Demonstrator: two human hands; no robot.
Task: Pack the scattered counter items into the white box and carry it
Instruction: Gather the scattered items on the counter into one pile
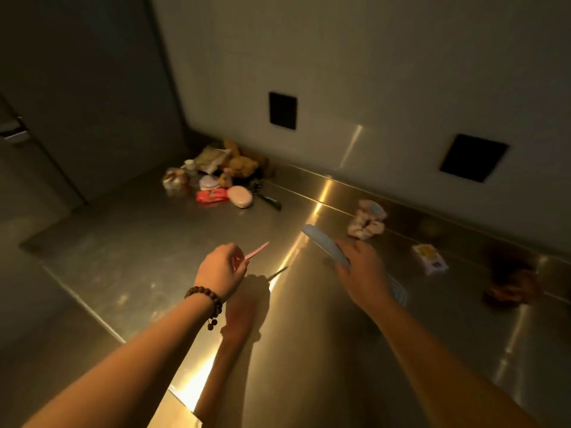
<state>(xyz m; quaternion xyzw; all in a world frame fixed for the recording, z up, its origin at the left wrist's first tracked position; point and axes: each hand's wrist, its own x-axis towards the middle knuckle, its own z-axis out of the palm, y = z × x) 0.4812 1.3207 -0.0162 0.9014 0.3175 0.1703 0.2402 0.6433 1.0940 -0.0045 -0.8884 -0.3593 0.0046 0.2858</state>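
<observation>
My left hand (223, 268) hovers over the steel counter (139, 267), pinching a thin pink strip (258, 250) whose tip points up and to the right. My right hand (361, 267) grips a long light blue comb-like item (321, 242); its toothed end shows below my wrist. A pile of small items (216, 177) lies in the far corner: a teddy bear, a red packet, a pink oval case, snack bags. A scrunched pale cloth (367, 219) and a small yellow-and-lilac box (430, 257) lie to the right. A pale corner at the bottom edge (176, 409) may be the white box.
A dark brown object (509, 279), blurred, rests at the right by the backsplash. Two black wall plates (282, 110) (474, 157) sit above the counter. The counter's left edge (77, 299) drops to the floor beside a door with a handle (14, 134).
</observation>
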